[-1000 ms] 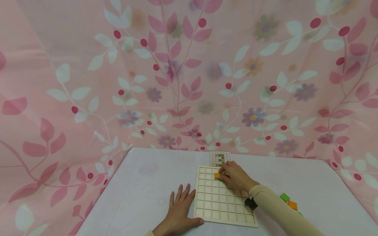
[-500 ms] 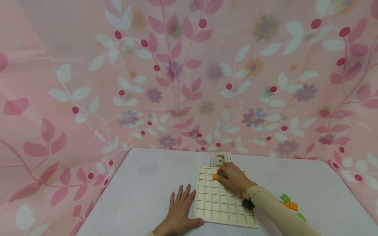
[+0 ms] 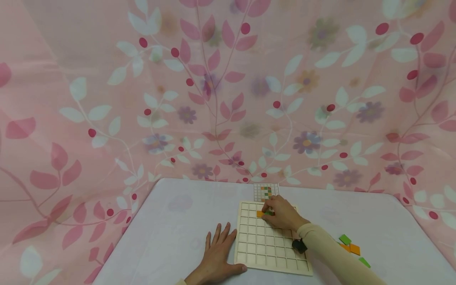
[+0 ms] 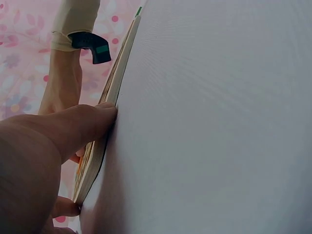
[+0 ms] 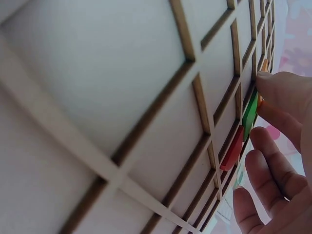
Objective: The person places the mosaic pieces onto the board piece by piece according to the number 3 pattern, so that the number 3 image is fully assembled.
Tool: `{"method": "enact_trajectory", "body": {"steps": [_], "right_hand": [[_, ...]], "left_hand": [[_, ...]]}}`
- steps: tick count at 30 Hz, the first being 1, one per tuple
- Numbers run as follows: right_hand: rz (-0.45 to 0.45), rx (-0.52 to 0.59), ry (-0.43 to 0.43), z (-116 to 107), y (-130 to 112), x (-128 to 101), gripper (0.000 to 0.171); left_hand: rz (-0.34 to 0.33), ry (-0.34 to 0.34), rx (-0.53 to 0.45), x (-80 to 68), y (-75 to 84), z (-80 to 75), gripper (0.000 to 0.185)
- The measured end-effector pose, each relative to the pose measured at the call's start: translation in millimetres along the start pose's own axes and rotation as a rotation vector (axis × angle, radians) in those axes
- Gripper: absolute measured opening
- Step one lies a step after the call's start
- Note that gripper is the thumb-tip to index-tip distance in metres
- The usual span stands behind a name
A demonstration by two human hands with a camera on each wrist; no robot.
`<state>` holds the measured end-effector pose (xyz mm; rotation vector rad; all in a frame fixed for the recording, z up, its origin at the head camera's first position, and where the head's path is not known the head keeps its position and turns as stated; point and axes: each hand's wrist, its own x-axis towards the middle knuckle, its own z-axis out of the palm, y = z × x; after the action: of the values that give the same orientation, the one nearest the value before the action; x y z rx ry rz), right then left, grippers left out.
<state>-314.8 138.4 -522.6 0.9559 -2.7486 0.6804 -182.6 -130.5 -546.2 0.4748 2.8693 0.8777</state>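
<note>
A pale wooden grid board (image 3: 261, 249) lies on the table. My left hand (image 3: 215, 257) lies spread beside its left edge; in the left wrist view the thumb (image 4: 92, 119) presses the board's side. Over the far part of the grid, my right hand (image 3: 285, 213) pinches an orange tile (image 3: 259, 214) between thumb and index finger, low in a cell. Next to it in the same row sit a green tile (image 5: 250, 113) and a red tile (image 5: 233, 150), clearest in the right wrist view. The right hand's other fingers (image 5: 265, 170) hang loosely curled above the board.
Behind the board lies a small grid card (image 3: 261, 192) printed with coloured squares, partly covered by the right hand. Several loose tiles, such as an orange one (image 3: 354, 249) and a green one (image 3: 344, 239), lie right of the board near the forearm. A floral curtain (image 3: 228, 99) hangs behind the table.
My right hand has shifted slightly left and toward me with the orange tile, which now lies lower in the grid row; the green tile shows more. My left hand has stayed in place.
</note>
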Motion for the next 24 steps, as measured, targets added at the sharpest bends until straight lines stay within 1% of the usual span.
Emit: {"method": "enact_trajectory", "body": {"steps": [5, 9, 17, 24], "right_hand": [[-0.006, 0.049, -0.004, 0.3, 1.6, 0.4, 0.013], [-0.001, 0.062, -0.001, 0.1, 1.6, 0.6, 0.012], [0.035, 0.070, -0.035, 1.5, 0.5, -0.1, 0.019], [0.068, 0.110, -0.033, 0.2, -1.8, -0.1, 0.017]], "left_hand": [[-0.002, 0.001, 0.008, -0.1, -1.1, 1.3, 0.107], [0.000, 0.004, 0.012, 0.3, -1.4, 1.3, 0.107], [0.000, -0.002, 0.007, -0.8, -1.0, 0.6, 0.107], [-0.003, -0.005, 0.011, 0.4, -0.8, 1.0, 0.107]]}}
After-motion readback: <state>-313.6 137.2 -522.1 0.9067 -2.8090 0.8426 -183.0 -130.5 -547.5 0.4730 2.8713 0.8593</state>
